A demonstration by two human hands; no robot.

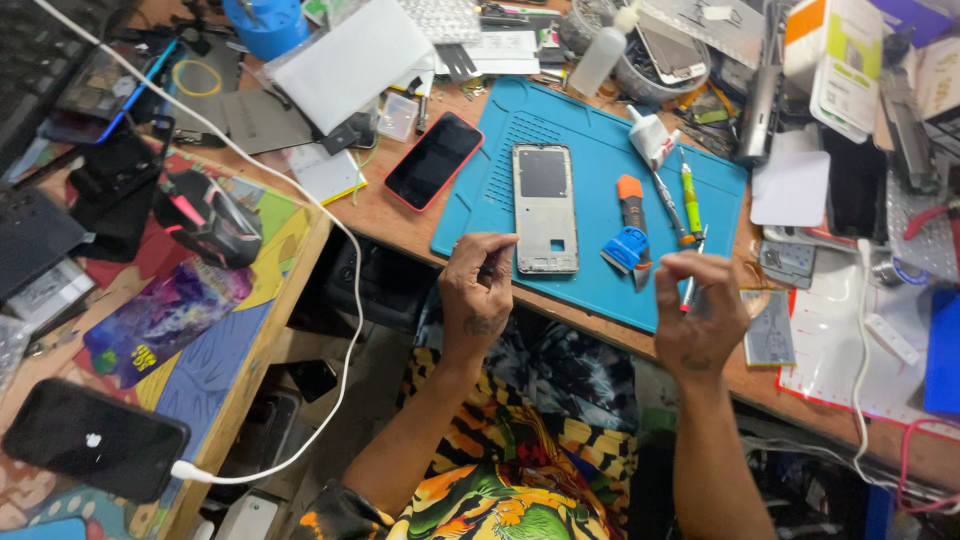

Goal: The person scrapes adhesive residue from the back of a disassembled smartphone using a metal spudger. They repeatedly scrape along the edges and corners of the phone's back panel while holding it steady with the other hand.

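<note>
Your left hand [478,285] is curled with fingertips pinched together at the near edge of the mat [590,200], right by the near left corner of the phone frame [545,208]; whether anything sits in that pinch you cannot tell. Your right hand [700,310] hovers over the near right part of the mat, fingers loosely bent around a thin red-tipped tool [688,295] that shows only in part, so the hold on it is unclear. By the look of it, you are between moves on the frame, with both hands just short of it; any next touch calls for a light, steady reach. The frame is a flat, pale metal rectangle with a dark window and a small cutout, lying lengthwise on the blue rubbery mat. Just right of it lie an orange-capped tool [631,200], a blue scraper [629,248] and a green-handled screwdriver [691,195].
</note>
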